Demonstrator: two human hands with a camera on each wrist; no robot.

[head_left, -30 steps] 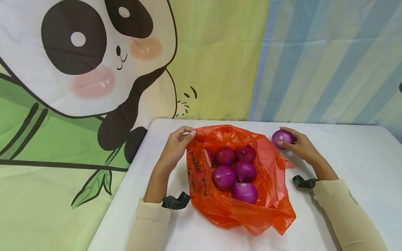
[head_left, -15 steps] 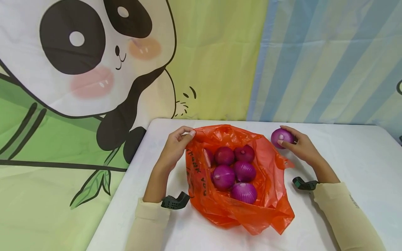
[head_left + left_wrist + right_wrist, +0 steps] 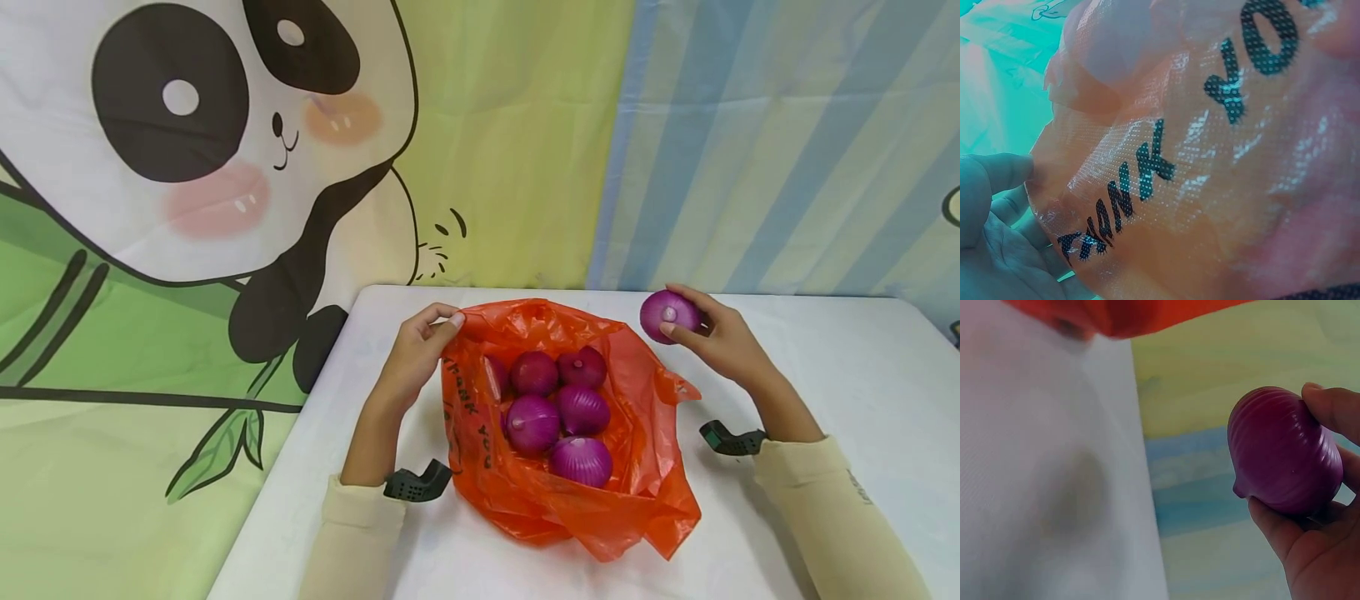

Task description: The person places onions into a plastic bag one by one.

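Note:
My left hand (image 3: 417,354) pinches the upper left rim of an orange-red plastic bag (image 3: 480,492) between thumb and fingers. In the left wrist view the bag (image 3: 1147,237) fills most of the frame, with black "THANK YOU" lettering. Inside the open bag lie several purple onions (image 3: 532,424). My right hand (image 3: 723,342) grips one more purple onion (image 3: 663,315), thumb on the near side, just beyond the bag's right rim. The right wrist view has this onion (image 3: 1282,450) held up off the table, a shadow falling on the white surface beside it.
The bag stands on a white table (image 3: 825,375), whose far edge meets a hanging cloth backdrop (image 3: 525,150) with a panda print and blue stripes. Dark wrist cameras (image 3: 731,439) sit on both wrists.
My right hand has lifted the onion up and slightly away toward the table's far edge. My left hand keeps its hold on the bag's rim, and the onions inside stay put.

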